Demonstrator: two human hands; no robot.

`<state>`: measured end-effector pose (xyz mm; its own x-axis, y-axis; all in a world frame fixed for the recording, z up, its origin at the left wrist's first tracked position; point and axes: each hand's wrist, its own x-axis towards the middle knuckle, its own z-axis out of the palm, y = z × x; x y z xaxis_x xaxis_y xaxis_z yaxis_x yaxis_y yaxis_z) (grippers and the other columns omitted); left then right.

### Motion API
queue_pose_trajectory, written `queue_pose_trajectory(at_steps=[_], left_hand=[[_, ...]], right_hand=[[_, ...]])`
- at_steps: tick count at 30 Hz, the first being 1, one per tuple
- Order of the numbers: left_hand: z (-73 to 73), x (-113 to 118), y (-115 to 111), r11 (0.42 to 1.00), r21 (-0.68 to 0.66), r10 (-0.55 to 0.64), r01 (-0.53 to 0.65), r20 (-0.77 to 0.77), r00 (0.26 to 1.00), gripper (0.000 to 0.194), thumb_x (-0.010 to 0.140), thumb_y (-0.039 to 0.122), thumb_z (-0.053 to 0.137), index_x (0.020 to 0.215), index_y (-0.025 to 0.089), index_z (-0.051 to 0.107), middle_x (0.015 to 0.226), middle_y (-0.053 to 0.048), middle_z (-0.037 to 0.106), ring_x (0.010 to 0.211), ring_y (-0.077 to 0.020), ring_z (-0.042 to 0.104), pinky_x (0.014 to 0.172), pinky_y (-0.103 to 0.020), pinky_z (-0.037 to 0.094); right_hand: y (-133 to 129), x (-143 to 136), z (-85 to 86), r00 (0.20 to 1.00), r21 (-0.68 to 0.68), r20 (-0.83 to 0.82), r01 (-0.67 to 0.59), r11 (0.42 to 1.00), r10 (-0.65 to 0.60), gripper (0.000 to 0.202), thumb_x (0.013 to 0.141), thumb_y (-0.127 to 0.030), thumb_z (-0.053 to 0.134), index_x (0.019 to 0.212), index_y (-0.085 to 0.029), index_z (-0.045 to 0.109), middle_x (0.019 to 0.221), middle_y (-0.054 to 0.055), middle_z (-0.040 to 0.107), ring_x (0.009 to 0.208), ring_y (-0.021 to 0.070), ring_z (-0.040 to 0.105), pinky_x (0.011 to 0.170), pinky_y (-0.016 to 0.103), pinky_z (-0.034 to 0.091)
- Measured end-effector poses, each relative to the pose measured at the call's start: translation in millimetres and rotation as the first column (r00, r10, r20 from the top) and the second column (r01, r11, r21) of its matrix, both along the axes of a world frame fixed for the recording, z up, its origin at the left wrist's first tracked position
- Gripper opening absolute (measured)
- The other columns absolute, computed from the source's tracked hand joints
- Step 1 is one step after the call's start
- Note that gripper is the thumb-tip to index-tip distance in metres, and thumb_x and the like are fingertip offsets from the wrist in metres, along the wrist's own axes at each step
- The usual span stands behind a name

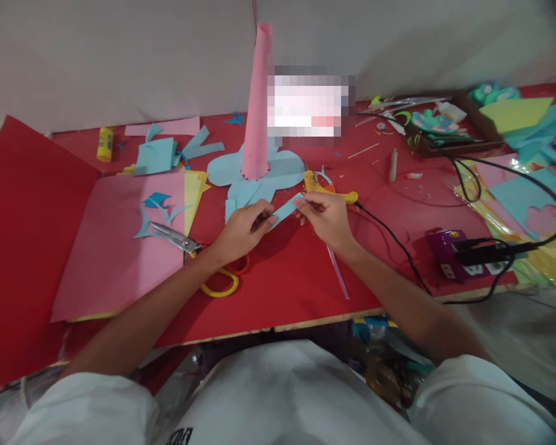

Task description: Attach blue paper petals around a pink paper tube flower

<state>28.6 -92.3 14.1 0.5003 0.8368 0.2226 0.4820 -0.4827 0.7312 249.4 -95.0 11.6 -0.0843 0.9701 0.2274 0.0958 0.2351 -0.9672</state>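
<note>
Between my two hands a light blue paper strip [286, 211] is held out at a slant above the red table. My left hand [246, 230] pinches its lower left end, and my right hand [325, 213] pinches the upper right end. Just beyond them a tall pink paper cone [256, 111] stands upright on a light blue petal-shaped paper base [285, 165]. A yellow hot glue gun [331, 190] lies behind my right hand. Scissors [178, 240] with red and yellow handles lie partly under my left forearm, blades on pink paper.
Pink sheets [125, 247] are stacked at the left beside a raised red board [32, 247]. A yellow glue stick [105, 144] stands behind. At right are a purple power socket [449, 247] with black cables, a dark tray [486, 120] of scraps and coloured papers. A clear glue stick [338, 275] lies near the front edge.
</note>
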Motion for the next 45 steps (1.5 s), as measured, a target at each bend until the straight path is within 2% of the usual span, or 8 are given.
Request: queue_pose_trajectory(at_steps=[6,14,18,25,32,36,42,45], left_hand=[[-1.7,1,1,0.999,-0.001,0.041,-0.041,-0.036,0.999,0.016,0.101,0.029,0.057,0.087,0.02,0.057,0.069,0.004,0.055,0.06,-0.0112,0.047,0.061,-0.024,0.034],[-2.3,1,1,0.998,0.012,0.055,-0.055,-0.045,0.997,0.017,0.102,0.031,0.056,0.089,0.02,0.058,0.07,0.003,0.059,0.061,-0.0116,0.049,0.061,-0.025,0.036],[-2.3,0,1,0.997,0.018,0.069,-0.069,-0.029,0.997,0.014,0.102,0.031,0.056,0.093,0.021,0.057,0.071,0.004,0.058,0.061,-0.0119,0.049,0.061,-0.025,0.037],[-0.2,-3,1,0.985,0.036,0.166,-0.168,0.054,0.985,0.014,0.1,0.031,0.06,0.091,0.021,0.058,0.073,0.003,0.061,0.065,-0.012,0.053,0.064,-0.025,0.041],[2.2,-4,-1,0.982,0.024,0.184,-0.186,0.073,0.98,0.018,0.104,0.034,0.054,0.095,0.021,0.061,0.073,0.001,0.063,0.065,-0.013,0.057,0.065,-0.026,0.043],[2.2,-14,6,0.975,0.039,0.215,-0.218,0.078,0.974,0.02,0.102,0.038,0.056,0.096,0.02,0.064,0.075,0.0,0.065,0.064,-0.0129,0.055,0.063,-0.026,0.042],[-1.1,-44,29,0.94,0.034,0.337,-0.338,0.044,0.941,0.015,0.098,0.032,0.057,0.098,0.02,0.065,0.072,0.001,0.065,0.065,-0.0138,0.057,0.065,-0.026,0.043],[-2.3,-57,40,0.916,0.124,0.389,-0.383,-0.03,0.921,0.015,0.096,0.029,0.059,0.106,0.02,0.066,0.082,-0.002,0.068,0.072,-0.016,0.059,0.07,-0.028,0.044]], right_hand=[[0,0,-3.4,0.997,-0.073,-0.074,0.01,0.997,-0.016,0.056,0.084,-0.075,0.072,0.069,-0.021,0.067,0.065,0.002,0.069,0.054,0.0135,0.063,0.051,0.027,0.054],[-1,-4,-5.4,0.992,-0.071,-0.119,0.026,0.997,-0.034,0.054,0.084,-0.075,0.072,0.073,-0.022,0.067,0.068,0.001,0.069,0.062,0.0154,0.069,0.061,0.03,0.063],[0,-3,-5.3,0.993,-0.054,-0.096,0.057,0.997,-0.062,0.052,0.083,-0.074,0.074,0.074,-0.023,0.068,0.071,0.0,0.067,0.063,0.0146,0.066,0.058,0.029,0.061],[3,0,-11.5,0.992,0.001,-0.057,0.11,0.994,-0.11,0.037,0.088,-0.059,0.077,0.08,-0.023,0.072,0.072,0.0,0.067,0.061,0.0148,0.063,0.056,0.029,0.056],[-1,0,-10.8,0.992,0.017,-0.013,0.122,0.992,-0.122,0.038,0.091,-0.06,0.073,0.088,-0.023,0.075,0.076,0.001,0.069,0.065,0.0168,0.066,0.06,0.031,0.057],[-6,-1,-6.9,0.984,0.098,0.067,0.159,0.982,-0.166,0.037,0.097,-0.059,0.066,0.093,-0.023,0.075,0.083,0.003,0.073,0.07,0.0167,0.066,0.062,0.031,0.054],[-2,10,-5.8,0.98,0.117,0.027,0.193,0.974,-0.198,0.032,0.1,-0.053,0.064,0.093,-0.024,0.075,0.079,0.002,0.069,0.071,0.0148,0.065,0.061,0.028,0.051],[0,11,-5.7,0.974,0.125,0.052,0.215,0.969,-0.223,0.03,0.098,-0.051,0.067,0.093,-0.024,0.077,0.08,0.002,0.072,0.073,0.0154,0.067,0.066,0.029,0.053]])
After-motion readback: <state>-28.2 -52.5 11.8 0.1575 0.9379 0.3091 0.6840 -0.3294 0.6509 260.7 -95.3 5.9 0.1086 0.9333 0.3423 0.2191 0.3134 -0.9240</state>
